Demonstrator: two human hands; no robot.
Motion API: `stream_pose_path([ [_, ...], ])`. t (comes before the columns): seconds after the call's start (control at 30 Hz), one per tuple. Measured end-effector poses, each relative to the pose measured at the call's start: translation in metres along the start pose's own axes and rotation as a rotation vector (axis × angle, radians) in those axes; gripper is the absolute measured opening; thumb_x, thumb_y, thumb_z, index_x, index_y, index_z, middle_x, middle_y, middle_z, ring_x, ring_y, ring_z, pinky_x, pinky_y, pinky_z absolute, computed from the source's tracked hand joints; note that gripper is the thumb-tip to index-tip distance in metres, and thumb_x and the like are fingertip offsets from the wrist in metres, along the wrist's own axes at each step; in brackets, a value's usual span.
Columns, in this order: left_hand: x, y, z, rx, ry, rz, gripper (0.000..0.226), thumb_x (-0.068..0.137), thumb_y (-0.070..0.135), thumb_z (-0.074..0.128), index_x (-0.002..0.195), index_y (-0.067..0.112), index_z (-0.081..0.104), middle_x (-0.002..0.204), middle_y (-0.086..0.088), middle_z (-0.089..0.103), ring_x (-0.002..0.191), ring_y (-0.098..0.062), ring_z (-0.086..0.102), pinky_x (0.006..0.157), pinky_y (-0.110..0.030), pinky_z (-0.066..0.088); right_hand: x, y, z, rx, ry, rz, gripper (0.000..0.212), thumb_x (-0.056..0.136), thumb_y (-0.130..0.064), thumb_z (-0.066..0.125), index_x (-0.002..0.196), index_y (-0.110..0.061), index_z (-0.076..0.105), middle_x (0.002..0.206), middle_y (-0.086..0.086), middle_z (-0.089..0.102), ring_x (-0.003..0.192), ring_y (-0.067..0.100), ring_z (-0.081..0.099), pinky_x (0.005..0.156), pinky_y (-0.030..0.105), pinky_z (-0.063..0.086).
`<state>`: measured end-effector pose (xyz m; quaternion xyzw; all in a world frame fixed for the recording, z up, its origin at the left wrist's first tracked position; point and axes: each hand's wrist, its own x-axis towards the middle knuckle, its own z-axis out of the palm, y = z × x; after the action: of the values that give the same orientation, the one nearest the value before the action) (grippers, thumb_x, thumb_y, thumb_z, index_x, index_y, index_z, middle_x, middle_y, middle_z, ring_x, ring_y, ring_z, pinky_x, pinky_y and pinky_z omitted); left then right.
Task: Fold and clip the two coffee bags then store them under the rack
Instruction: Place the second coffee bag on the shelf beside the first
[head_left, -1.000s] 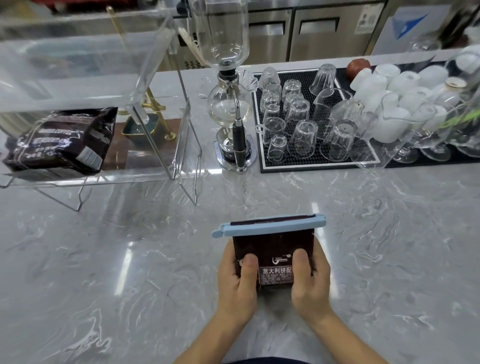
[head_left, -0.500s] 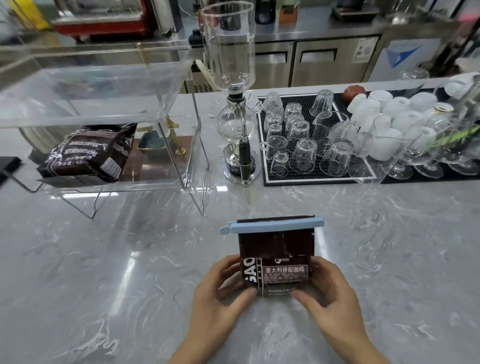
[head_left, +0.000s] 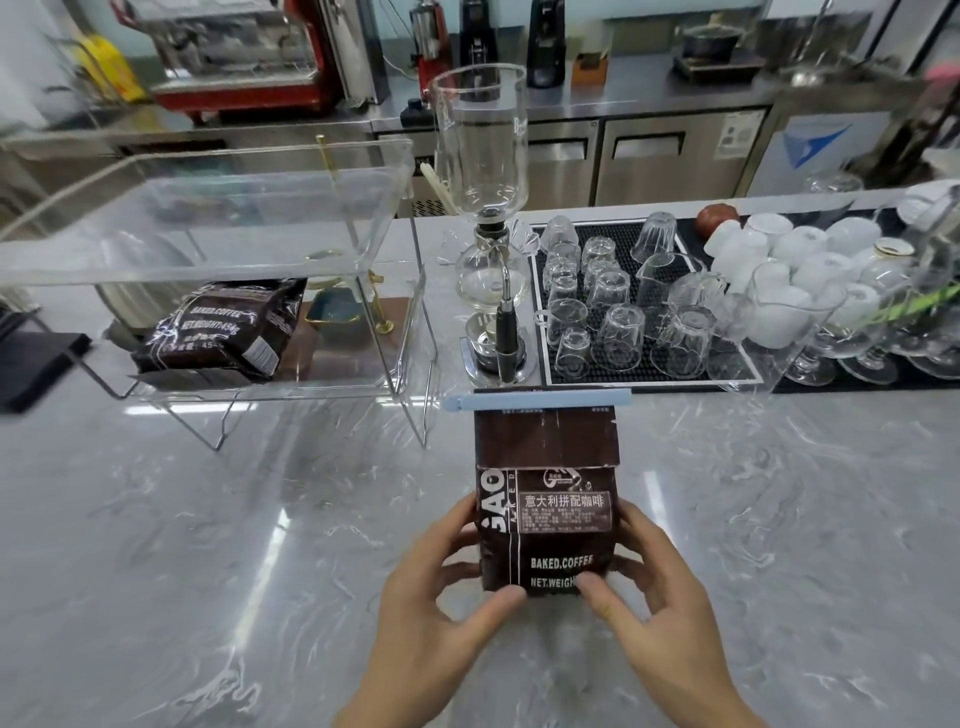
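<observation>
Now that the clipped coffee bag (head_left: 545, 499) has come up from lying low to standing taller on the bench (head_left: 208, 545), I see my left hand (head_left: 441, 597) and right hand (head_left: 649, 587) both grasping its lower sides. The blue clip (head_left: 540, 401) seals its folded top. Farther off, the first bag (head_left: 223, 327) already lies under the clear rack (head_left: 208, 244); I judge storing this one is next.

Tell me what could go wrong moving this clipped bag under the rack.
1. Both hands, left hand and right hand, hold the bag only near its bottom; it could tip or slip.
2. The siphon stands right beside the rack; a wide swing might knock it.
3. The clip sticks out past the bag and may catch the rack's leg; the other bag already fills part of the space.
</observation>
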<state>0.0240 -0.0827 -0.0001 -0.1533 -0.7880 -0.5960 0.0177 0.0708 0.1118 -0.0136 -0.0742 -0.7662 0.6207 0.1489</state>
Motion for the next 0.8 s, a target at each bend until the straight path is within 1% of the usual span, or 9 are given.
stream_pose_path([
  [0.1, 0.002, 0.01, -0.012, 0.088, -0.047, 0.061, 0.09, 0.067, 0.024, 0.087, 0.141, 0.043, 0.04, 0.13, 0.017, 0.058, 0.115, -0.015, 0.059, 0.08, -0.025, 0.057, 0.003, -0.01, 0.004, -0.036, -0.071, -0.027, 0.089, 0.071, -0.001, 0.082, 0.13, -0.055, 0.043, 0.125, -0.021, 0.059, 0.111, 0.012, 0.06, 0.084, 0.012, 0.048],
  [0.2, 0.001, 0.013, -0.024, 0.169, -0.073, 0.087, 0.101, 0.064, 0.025, 0.089, 0.145, 0.044, 0.03, 0.135, 0.018, 0.051, 0.115, -0.017, 0.056, 0.08, -0.024, 0.055, 0.007, -0.018, 0.006, -0.139, -0.163, -0.086, 0.099, 0.067, -0.006, 0.085, 0.14, -0.048, 0.034, 0.129, -0.026, 0.052, 0.116, 0.006, 0.055, 0.086, 0.01, 0.046],
  [0.3, -0.002, 0.011, -0.035, 0.229, -0.077, 0.084, 0.112, 0.061, 0.019, 0.089, 0.147, 0.044, 0.023, 0.134, 0.017, 0.049, 0.113, -0.016, 0.054, 0.079, -0.021, 0.053, 0.007, -0.026, 0.014, -0.291, -0.24, -0.112, 0.11, 0.064, -0.014, 0.087, 0.145, -0.048, 0.021, 0.129, -0.027, 0.046, 0.109, -0.003, 0.054, 0.086, 0.003, 0.041],
  [0.37, -0.006, 0.009, -0.044, 0.283, -0.066, 0.09, 0.116, 0.059, 0.017, 0.089, 0.149, 0.044, 0.019, 0.133, 0.019, 0.047, 0.107, -0.013, 0.055, 0.076, -0.016, 0.052, 0.004, -0.031, 0.023, -0.347, -0.257, -0.122, 0.116, 0.062, -0.013, 0.088, 0.144, -0.052, 0.015, 0.128, -0.028, 0.043, 0.104, -0.003, 0.055, 0.084, -0.002, 0.037],
  [0.43, -0.008, 0.009, -0.054, 0.303, -0.062, 0.084, 0.118, 0.059, 0.021, 0.088, 0.149, 0.044, 0.015, 0.131, 0.02, 0.048, 0.104, -0.013, 0.055, 0.076, -0.016, 0.052, 0.001, -0.036, 0.033, -0.377, -0.26, -0.136, 0.121, 0.06, -0.012, 0.089, 0.143, -0.055, 0.012, 0.127, -0.031, 0.041, 0.102, -0.006, 0.054, 0.082, -0.005, 0.035],
  [0.53, -0.011, 0.008, -0.068, 0.311, -0.059, 0.072, 0.12, 0.057, 0.027, 0.088, 0.15, 0.042, 0.015, 0.132, 0.017, 0.05, 0.102, -0.014, 0.055, 0.075, -0.022, 0.054, -0.002, -0.041, 0.045, -0.411, -0.273, -0.161, 0.127, 0.057, -0.013, 0.09, 0.142, -0.057, 0.008, 0.126, -0.034, 0.039, 0.102, -0.011, 0.052, 0.082, -0.006, 0.035],
  [0.6, -0.012, 0.006, -0.084, 0.322, -0.066, 0.058, 0.122, 0.055, 0.031, 0.089, 0.15, 0.043, 0.013, 0.129, 0.017, 0.053, 0.101, -0.014, 0.056, 0.076, -0.023, 0.053, -0.004, -0.045, 0.057, -0.442, -0.282, -0.185, 0.13, 0.055, -0.014, 0.091, 0.141, -0.059, 0.005, 0.126, -0.037, 0.036, 0.101, -0.015, 0.051, 0.079, -0.007, 0.034],
  [0.7, -0.013, 0.006, -0.105, 0.345, -0.079, 0.011, 0.126, 0.052, 0.038, 0.088, 0.148, 0.051, 0.005, 0.119, 0.027, 0.052, 0.1, -0.01, 0.056, 0.079, -0.014, 0.048, -0.007, -0.056, 0.077, -0.474, -0.291, -0.209, 0.132, 0.054, -0.011, 0.091, 0.141, -0.06, 0.005, 0.125, -0.04, 0.034, 0.098, -0.017, 0.049, 0.075, -0.009, 0.034],
  [0.8, -0.014, 0.005, -0.123, 0.36, -0.092, -0.02, 0.13, 0.053, 0.039, 0.086, 0.144, 0.055, -0.005, 0.111, 0.027, 0.053, 0.098, -0.005, 0.054, 0.078, -0.01, 0.046, -0.008, -0.065, 0.094, -0.493, -0.291, -0.22, 0.13, 0.054, -0.012, 0.092, 0.143, -0.056, 0.007, 0.125, -0.038, 0.036, 0.09, -0.016, 0.05, 0.073, -0.008, 0.036],
])
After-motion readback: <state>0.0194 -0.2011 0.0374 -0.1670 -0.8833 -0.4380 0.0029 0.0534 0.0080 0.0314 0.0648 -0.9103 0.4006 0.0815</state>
